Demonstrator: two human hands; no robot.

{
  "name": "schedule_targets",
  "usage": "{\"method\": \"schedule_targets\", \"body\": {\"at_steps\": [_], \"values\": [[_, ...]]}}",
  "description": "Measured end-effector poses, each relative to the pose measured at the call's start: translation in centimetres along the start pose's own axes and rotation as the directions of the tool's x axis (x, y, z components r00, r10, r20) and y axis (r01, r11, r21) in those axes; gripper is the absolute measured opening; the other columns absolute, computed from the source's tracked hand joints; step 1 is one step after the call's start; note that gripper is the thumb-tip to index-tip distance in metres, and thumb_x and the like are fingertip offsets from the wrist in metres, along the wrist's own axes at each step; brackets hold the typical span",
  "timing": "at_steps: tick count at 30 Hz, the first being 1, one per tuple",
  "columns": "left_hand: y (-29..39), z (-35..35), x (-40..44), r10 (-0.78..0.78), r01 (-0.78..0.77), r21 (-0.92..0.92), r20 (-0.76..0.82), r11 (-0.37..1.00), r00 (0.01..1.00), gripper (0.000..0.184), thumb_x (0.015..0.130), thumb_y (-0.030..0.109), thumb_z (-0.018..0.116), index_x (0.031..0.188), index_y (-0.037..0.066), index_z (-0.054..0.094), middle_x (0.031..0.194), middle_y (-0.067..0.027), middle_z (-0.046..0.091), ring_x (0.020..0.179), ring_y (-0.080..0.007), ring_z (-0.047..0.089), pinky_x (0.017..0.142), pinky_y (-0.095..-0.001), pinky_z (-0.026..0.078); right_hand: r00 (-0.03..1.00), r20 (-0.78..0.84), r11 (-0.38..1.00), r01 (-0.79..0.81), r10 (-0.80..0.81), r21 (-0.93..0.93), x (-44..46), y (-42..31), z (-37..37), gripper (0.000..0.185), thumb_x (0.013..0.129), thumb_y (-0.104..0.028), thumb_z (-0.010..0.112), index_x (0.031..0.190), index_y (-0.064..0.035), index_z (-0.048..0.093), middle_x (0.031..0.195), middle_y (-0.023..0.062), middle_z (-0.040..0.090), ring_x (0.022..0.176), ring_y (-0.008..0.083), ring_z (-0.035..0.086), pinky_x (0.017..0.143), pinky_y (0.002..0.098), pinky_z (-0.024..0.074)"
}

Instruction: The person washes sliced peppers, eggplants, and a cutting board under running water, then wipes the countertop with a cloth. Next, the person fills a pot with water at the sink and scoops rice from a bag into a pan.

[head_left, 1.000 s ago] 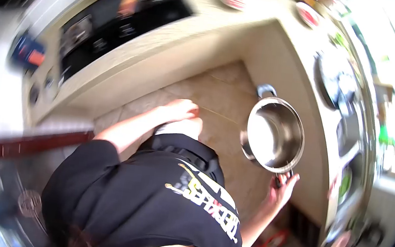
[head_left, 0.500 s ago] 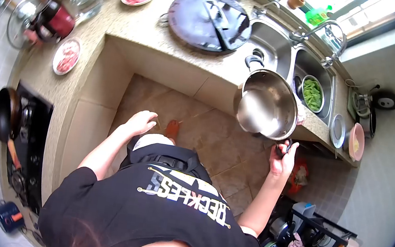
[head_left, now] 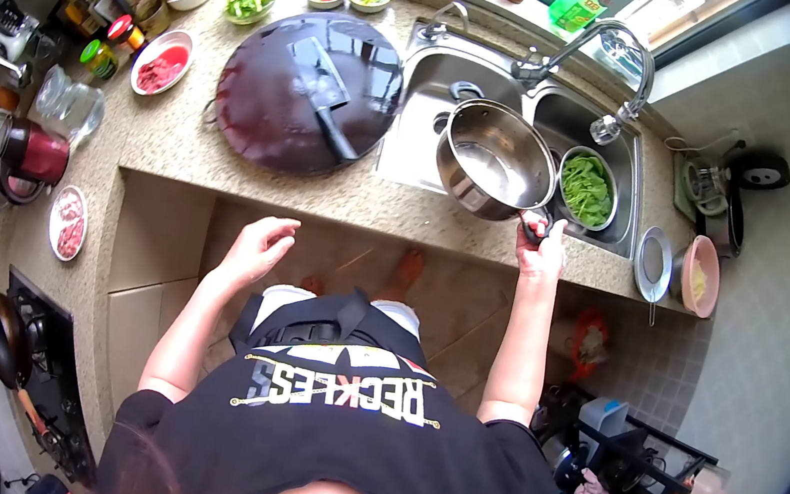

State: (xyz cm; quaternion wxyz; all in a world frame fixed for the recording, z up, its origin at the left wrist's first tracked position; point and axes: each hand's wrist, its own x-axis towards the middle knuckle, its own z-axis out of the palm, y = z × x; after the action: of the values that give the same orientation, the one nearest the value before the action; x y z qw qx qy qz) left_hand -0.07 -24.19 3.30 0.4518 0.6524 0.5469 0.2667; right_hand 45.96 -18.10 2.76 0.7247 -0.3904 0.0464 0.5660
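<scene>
My right hand [head_left: 540,253] is closed around the black handle of a steel pot [head_left: 496,160]. The pot is tilted, its inside bare metal, above the double sink [head_left: 472,61] and its front edge. My left hand [head_left: 259,246] hangs in front of the counter edge with loosely bent fingers, holding nothing. To the pot's right, a bowl of green leaves [head_left: 587,188] sits in the right basin. On the counter left of the sink lies a large dark round board [head_left: 267,77] with a cleaver [head_left: 322,85] on top.
Plates of red meat [head_left: 160,64] and pale meat [head_left: 68,221] stand on the left counter, near a red kettle [head_left: 33,152]. A faucet [head_left: 631,78] arches over the sink. A strainer [head_left: 653,263] and pink basin [head_left: 700,275] are at right; a frying pan [head_left: 3,339] is on the stove.
My right hand has carried the pot from in front of the counter to over the sink. My body has moved closer to the counter and the view has shifted; my left hand stays free.
</scene>
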Motion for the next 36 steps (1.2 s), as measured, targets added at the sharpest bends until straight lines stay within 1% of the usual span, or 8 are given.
{"method": "schedule_targets", "body": {"at_steps": [5,9,11,15,19,22,31,36], "values": [[7.3,5.7,11.0,0.184,-0.186,-0.008,-0.125,0.982,0.975,0.024,0.082,0.007,0.057,0.105,0.001,0.059,0.088,-0.0113,0.060,0.079,-0.0188,0.060,0.070,-0.0270,0.048,0.977,-0.183,0.993,-0.105,0.112,0.048,3.5,-7.3,-1.3,0.040,0.088,-0.044,0.049,0.079,-0.0059,0.045,0.048,-0.0018,0.039,0.045,0.0108,0.045,0.058,0.0321,0.0514],[12.4,11.9,23.0,0.313,-0.319,0.204,0.064,0.925,0.948,0.031,0.081,0.013,0.057,0.112,0.004,0.056,0.103,-0.0143,0.059,0.094,-0.0277,0.059,0.083,-0.0344,0.047,0.974,-0.209,0.996,-0.085,0.086,0.016,5.7,-12.9,-3.3,0.041,0.088,-0.047,0.048,0.078,-0.0067,0.045,0.047,-0.0039,0.033,0.043,0.0086,0.037,0.060,0.0252,0.0442],[14.6,15.1,29.3,0.530,-0.490,0.444,0.041,0.750,0.847,0.045,0.081,0.014,0.059,0.123,0.007,0.048,0.112,-0.0175,0.055,0.106,-0.0330,0.053,0.092,-0.0385,0.042,0.974,-0.201,0.994,-0.105,0.108,0.026,6.8,-15.5,-4.2,0.042,0.088,-0.047,0.047,0.078,-0.0071,0.044,0.047,-0.0046,0.032,0.043,0.0082,0.035,0.062,0.0251,0.0446],[19.4,19.8,40.8,0.488,-0.465,0.574,0.126,0.674,0.864,0.060,0.078,0.014,0.059,0.131,0.000,0.035,0.133,-0.0219,0.037,0.125,-0.0333,0.036,0.102,-0.0396,0.033,0.975,-0.193,0.994,-0.112,0.113,0.016,9.4,-17.8,-6.1,0.043,0.087,-0.049,0.047,0.079,-0.0070,0.045,0.047,-0.0044,0.032,0.044,0.0093,0.037,0.064,0.0279,0.0465],[20.5,23.1,48.5,0.375,-0.364,0.828,0.205,0.425,0.904,0.071,0.074,0.014,0.062,0.134,-0.002,0.029,0.143,-0.0184,0.024,0.134,-0.0300,0.022,0.107,-0.0463,0.024,0.985,-0.142,0.995,-0.098,0.097,0.005,10.5,-18.2,-7.2,0.045,0.088,-0.051,0.046,0.083,-0.0063,0.046,0.048,-0.0035,0.032,0.051,0.0120,0.040,0.069,0.0311,0.0462],[19.3,23.5,50.8,0.332,-0.354,0.885,0.250,0.303,0.910,0.056,0.077,0.008,0.049,0.131,0.000,0.037,0.141,-0.0154,0.031,0.132,-0.0265,0.027,0.106,-0.0440,0.027,0.990,-0.094,0.992,-0.100,0.107,0.075,10.7,-18.5,-7.9,0.045,0.089,-0.050,0.043,0.081,-0.0055,0.046,0.048,-0.0032,0.030,0.052,0.0113,0.039,0.071,0.0302,0.0453],[17.1,21.5,49.1,0.292,-0.398,0.817,0.295,0.417,0.910,0.065,0.070,0.013,0.055,0.129,-0.006,0.037,0.139,-0.0197,0.032,0.131,-0.0304,0.028,0.109,-0.0340,0.022,0.999,-0.035,0.985,-0.035,0.042,0.171,15.2,-16.1,-6.1,0.043,0.090,-0.046,0.043,0.081,-0.0045,0.045,0.049,-0.0018,0.032,0.048,0.0124,0.037,0.077,0.0361,0.0457],[16.1,21.1,49.6,0.333,-0.427,0.790,0.298,0.440,0.895,0.064,0.072,0.013,0.058,0.130,-0.004,0.036,0.141,-0.0185,0.029,0.132,-0.0300,0.026,0.109,-0.0348,0.022,0.989,-0.037,0.975,-0.132,0.141,0.181,13.8,-14.0,-5.6,0.044,0.089,-0.048,0.044,0.080,-0.0052,0.043,0.048,-0.0036,0.030,0.041,0.0080,0.030,0.064,0.0237,0.0414]]}}
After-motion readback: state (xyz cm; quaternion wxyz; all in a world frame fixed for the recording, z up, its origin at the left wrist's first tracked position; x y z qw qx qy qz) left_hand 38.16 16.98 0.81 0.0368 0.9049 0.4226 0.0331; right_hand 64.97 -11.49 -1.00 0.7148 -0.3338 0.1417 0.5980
